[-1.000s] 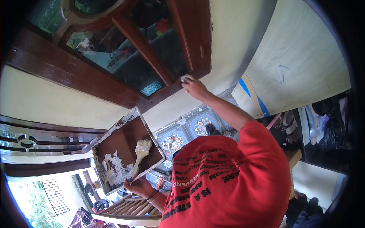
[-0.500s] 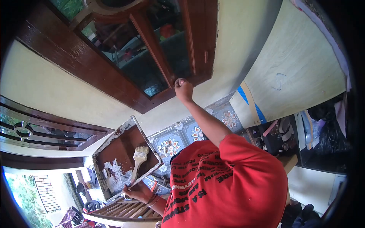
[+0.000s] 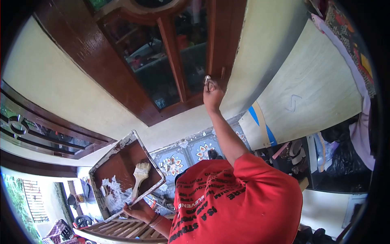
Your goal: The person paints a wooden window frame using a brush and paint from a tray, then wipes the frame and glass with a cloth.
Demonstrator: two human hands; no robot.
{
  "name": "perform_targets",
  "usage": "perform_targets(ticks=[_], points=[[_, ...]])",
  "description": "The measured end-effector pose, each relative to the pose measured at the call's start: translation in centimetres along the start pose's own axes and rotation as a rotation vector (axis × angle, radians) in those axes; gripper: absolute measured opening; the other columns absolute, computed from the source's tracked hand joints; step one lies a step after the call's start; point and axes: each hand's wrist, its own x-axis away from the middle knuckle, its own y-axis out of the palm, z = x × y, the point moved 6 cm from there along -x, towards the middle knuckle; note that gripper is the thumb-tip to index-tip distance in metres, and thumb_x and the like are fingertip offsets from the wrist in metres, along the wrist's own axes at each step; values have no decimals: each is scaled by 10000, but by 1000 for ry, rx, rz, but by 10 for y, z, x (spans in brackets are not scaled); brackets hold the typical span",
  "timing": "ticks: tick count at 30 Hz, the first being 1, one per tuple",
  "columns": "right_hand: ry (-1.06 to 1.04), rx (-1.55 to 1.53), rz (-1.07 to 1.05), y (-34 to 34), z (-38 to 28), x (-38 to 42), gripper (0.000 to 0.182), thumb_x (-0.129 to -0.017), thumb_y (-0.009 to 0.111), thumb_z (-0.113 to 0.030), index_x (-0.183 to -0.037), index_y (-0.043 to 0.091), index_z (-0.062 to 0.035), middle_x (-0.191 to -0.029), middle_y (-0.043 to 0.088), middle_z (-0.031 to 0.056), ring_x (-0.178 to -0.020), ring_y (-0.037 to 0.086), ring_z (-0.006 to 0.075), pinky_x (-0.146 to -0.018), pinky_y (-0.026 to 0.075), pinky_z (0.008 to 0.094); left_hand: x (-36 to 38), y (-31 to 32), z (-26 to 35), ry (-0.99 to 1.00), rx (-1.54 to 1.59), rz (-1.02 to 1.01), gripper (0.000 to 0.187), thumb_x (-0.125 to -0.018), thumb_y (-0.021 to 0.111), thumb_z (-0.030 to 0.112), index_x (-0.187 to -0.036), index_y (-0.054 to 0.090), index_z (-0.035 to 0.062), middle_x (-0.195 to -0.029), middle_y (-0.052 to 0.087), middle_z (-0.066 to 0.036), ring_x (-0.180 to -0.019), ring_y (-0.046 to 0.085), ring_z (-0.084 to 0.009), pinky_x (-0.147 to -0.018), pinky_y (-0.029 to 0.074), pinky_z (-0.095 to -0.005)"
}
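My left hand (image 3: pixel 140 213) grips the near edge of a paint tray (image 3: pixel 122 160), its fingers and thumb closed on the rim. Inside the tray, which is smeared with brown and whitish paint, lies a wide paintbrush (image 3: pixel 140 175), its pale bristles pointing away from that hand. Higher up, my right hand (image 3: pixel 213 95) is closed around a small thing with a pale tip (image 3: pixel 207 77), mostly hidden by the fingers; I cannot tell its kind. This hand overlaps the lower right part of a brown wooden frame (image 3: pixel 172 61) with dark glass panes.
Cream wall (image 3: pixel 101 97) surrounds the frame. Below it run blue-grey flowered tiles (image 3: pixel 172 164). A pale board (image 3: pixel 300 101) stands at right, near shelves with shoes (image 3: pixel 298 152) and black plastic bags (image 3: pixel 345 162). A slatted wooden bench (image 3: pixel 122 229) lies under the tray.
My right hand has moved right and slightly up along the frame, and a pale tip now shows above its fingers. My left hand and the tray sit slightly further left and lower in view.
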Motion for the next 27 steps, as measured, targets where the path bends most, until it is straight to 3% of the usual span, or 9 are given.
perform_targets(ticks=[3, 5, 8, 10, 14, 17, 20, 25, 27], points=[[-108, 39, -19, 12, 25, 19, 79, -765, 602, -93, -826, 599, -42, -723, 606, 154, -679, 592, 348, -611, 483, 409, 4, -3, 3, 29, -53, 111, 156, -729, 613, 243, -779, 546, 111, -714, 566, -93, -645, 561, -193, -642, 490, -330], [41, 158, -79, 30, 58, 32, 62, -767, 599, -99, -813, 597, -58, -693, 608, 145, -662, 600, 344, -600, 486, 414, -10, -19, 4, -65, -22, -66, 163, -727, 614, 241, -790, 553, 104, -806, 592, -124, -741, 587, -233, -709, 486, -356], [150, 130, -139, 40, 61, 20, 51, -769, 599, -115, -792, 596, -69, -657, 609, 136, -652, 609, 337, -592, 489, 419, -5, -9, 3, 7, 1, 16, 159, -727, 613, 240, -789, 558, 104, -843, 595, -136, -787, 585, -245, -738, 473, -365], [117, 119, -121, 41, 65, 19, 51, -766, 599, -118, -782, 596, -70, -646, 609, 134, -645, 611, 332, -588, 490, 417, -4, -8, 4, 25, -44, 40, 155, -733, 609, 244, -784, 557, 107, -823, 592, -130, -781, 580, -237, -740, 469, -363], [99, 216, -117, 47, 65, 1, 44, -758, 597, -120, -768, 592, -77, -628, 601, 137, -615, 608, 329, -564, 486, 417, -7, -11, 3, -13, -40, -105, 161, -749, 595, 254, -785, 549, 104, -822, 596, -134, -774, 587, -252, -733, 476, -365], [22, 139, -60, 27, 21, -27, 29, -752, 598, -119, -761, 588, -94, -604, 587, 138, -586, 596, 337, -543, 480, 420, 10, 17, -5, 72, -21, 112, 174, -748, 597, 258, -774, 522, 103, -728, 553, -110, -681, 556, -220, -660, 466, -333], [-85, 132, -9, 5, -42, -79, 28, -747, 606, -123, -743, 586, -103, -594, 578, 140, -585, 594, 337, -532, 476, 420, -3, -6, -1, 76, 1, 45, 194, -743, 603, 260, -780, 511, 92, -703, 535, -102, -674, 549, -215, -656, 462, -338], [-346, -62, 221, -41, -154, -169, 42, -728, 637, -140, -743, 613, -109, -589, 578, 113, -582, 593, 321, -536, 485, 384, 4, 12, -8, 46, 15, 86, 197, -736, 617, 252, -768, 502, 96, -693, 527, -89, -671, 542, -197, -667, 448, -314], [-403, -107, 233, -44, -178, -202, 110, -730, 664, -192, -810, 650, -117, -687, 621, 123, -676, 623, 304, -578, 484, 353, 5, 16, -7, 72, 3, 83, 200, -733, 621, 250, -777, 505, 93, -693, 527, -88, -668, 539, -195, -670, 448, -312]])
